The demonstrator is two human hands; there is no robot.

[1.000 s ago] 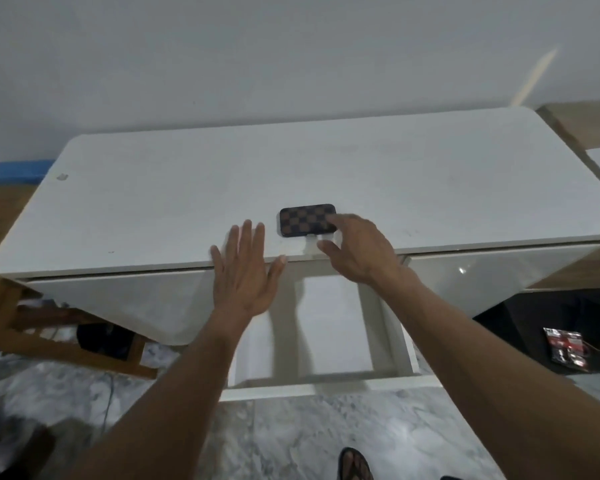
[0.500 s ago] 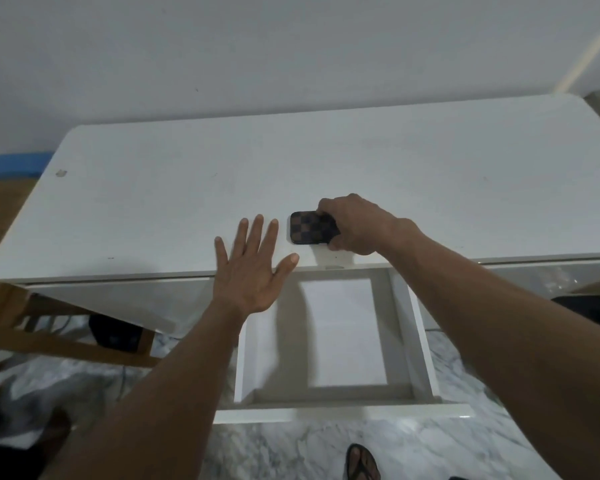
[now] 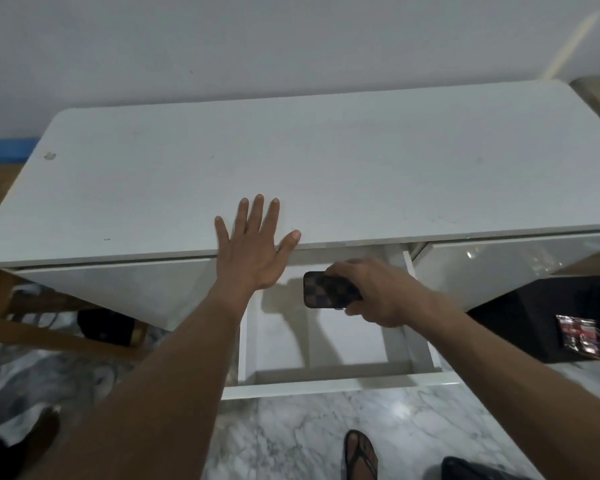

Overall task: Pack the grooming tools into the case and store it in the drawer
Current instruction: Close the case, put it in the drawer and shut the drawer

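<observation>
A white desk is seen set against a pale wall, its top bare and its front edge running across the middle of the view. Beneath that edge a white drawer is pulled out over a grey-veined marble floor, and its pale bottom is shaded by the arms above it. A dark cabinet is seen low on the right, with a small red and black packet against its front. The left hand is laid flat on the front edge of the desk, released, with fingers spread and the thumb pointing toward the drawer opening. The right hand is clenched around one end of the case, a small dark case with a brown checkered pattern, which is held level above the open drawer, just below the desk edge and clear of the drawer bottom. A sandalled foot is seen on the floor near the bottom of the view.
</observation>
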